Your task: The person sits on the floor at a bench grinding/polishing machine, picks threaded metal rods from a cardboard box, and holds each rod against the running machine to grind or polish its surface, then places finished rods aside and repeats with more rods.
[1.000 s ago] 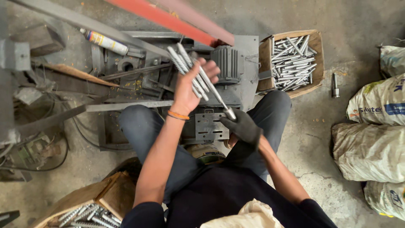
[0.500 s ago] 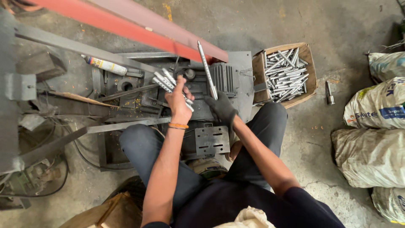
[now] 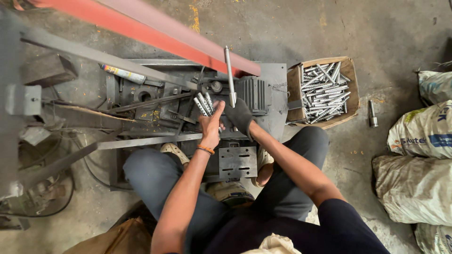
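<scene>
Head view: right hand holds metal rod upright.

I have only the one view, from the camera on the person's head, and it looks almost straight down over their chest and knees onto a grey metal machine standing on a concrete floor. It sits close enough that both forearms fill the lower middle of the picture. The machine lies at the centre, a cardboard box of metal rods towards the upper right, filled sacks along the right edge.
</scene>
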{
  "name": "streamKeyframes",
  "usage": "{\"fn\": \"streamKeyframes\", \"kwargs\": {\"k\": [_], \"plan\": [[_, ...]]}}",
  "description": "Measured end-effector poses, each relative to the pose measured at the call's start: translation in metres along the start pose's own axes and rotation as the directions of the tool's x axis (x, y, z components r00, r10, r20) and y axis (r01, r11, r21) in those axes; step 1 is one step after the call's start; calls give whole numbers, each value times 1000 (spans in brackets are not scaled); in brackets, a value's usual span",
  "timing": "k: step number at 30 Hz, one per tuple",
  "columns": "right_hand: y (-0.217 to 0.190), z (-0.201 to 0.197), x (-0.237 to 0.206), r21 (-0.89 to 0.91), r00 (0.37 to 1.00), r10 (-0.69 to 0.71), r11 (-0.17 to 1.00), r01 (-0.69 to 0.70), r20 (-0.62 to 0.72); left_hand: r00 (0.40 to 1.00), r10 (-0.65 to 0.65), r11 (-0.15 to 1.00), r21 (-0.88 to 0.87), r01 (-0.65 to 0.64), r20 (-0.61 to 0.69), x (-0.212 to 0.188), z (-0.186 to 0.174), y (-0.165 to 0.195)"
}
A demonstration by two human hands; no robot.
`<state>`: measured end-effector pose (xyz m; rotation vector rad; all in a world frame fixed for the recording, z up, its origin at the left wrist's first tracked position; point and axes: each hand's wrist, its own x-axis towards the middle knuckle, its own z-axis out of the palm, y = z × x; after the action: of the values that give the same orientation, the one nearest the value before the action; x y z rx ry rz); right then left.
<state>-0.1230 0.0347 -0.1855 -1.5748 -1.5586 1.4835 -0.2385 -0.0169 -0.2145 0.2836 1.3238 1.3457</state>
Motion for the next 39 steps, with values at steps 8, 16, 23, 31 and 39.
{"fn": "streamKeyframes", "kwargs": {"k": [8,16,23,31,39], "plan": [[25,-48,47,183,997,-42,983,30,66,998,-40,999,24,39,49,50,59,-38],[70,-101,57,250,985,95,960,-129,144,944,-266,964,56,260,194,70,101,-80],[108,-112,44,297,980,-62,955,2,192,955,-238,971,52,233,175,48,109,-105],[122,-106,17,303,985,-29,953,-25,172,973,-191,980,76,183,129,25,100,-121],[136,-94,26,322,982,31,942,-91,185,965,-241,967,113,228,109,38,89,-131]]}}
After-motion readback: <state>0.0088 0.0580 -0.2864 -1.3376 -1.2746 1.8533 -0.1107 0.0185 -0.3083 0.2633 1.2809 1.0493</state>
